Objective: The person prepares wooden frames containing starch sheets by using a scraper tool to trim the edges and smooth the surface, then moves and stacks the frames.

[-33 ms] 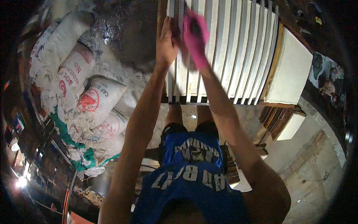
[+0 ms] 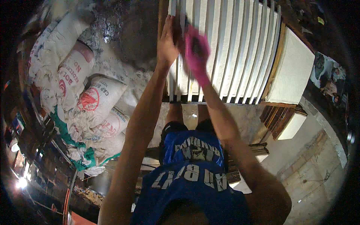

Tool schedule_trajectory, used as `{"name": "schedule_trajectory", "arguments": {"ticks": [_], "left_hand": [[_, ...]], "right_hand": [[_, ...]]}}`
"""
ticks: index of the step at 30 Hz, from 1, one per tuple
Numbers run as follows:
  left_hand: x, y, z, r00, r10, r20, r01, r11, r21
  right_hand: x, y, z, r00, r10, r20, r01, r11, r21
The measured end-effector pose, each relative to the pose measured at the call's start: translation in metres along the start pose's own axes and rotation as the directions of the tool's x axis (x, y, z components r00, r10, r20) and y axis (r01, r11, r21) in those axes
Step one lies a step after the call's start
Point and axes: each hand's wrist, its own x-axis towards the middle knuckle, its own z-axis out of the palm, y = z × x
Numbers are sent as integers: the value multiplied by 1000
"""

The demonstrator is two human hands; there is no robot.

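Observation:
A rack of thin white slabs (image 2: 240, 48) stands on edge in a wooden frame in front of me. My bare left hand (image 2: 167, 41) lies flat against the leftmost slabs, fingers stretched upward. Right beside it, my right hand (image 2: 195, 52) wears a pink glove and is blurred. Its fingers curl around something small and dark against the slabs; what that is I cannot tell. Both forearms reach up from my blue shirt (image 2: 191, 176).
Several filled white sacks (image 2: 90, 101) with red print are piled at the left. A thick white block (image 2: 290, 71) leans on the rack's right side, with a smaller one (image 2: 292, 125) below it on stacked wooden planks (image 2: 275, 118). Pale concrete floor (image 2: 315, 168) lies at the right.

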Motion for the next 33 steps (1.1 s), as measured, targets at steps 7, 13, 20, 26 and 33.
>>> {"name": "schedule_trajectory", "arguments": {"ticks": [7, 13, 20, 26, 33], "left_hand": [[-6, 6, -6, 999, 24, 21, -24, 999, -24], [0, 5, 4, 995, 89, -51, -81, 986, 149], [0, -4, 7, 999, 37, -16, -33, 985, 171], [4, -5, 12, 997, 47, -53, -37, 981, 190], [4, -1, 11, 998, 54, -33, -46, 979, 198]], "right_hand": [[-160, -75, -136, 890, 289, 352, -340, 936, 91], [162, 1, -39, 945, -325, 20, 308, 872, -380], [-38, -10, -61, 998, 52, 39, -45, 986, -163], [-115, -35, -161, 841, 437, 319, -435, 897, -82], [196, 17, -54, 986, 64, 152, -59, 997, -40]]}}
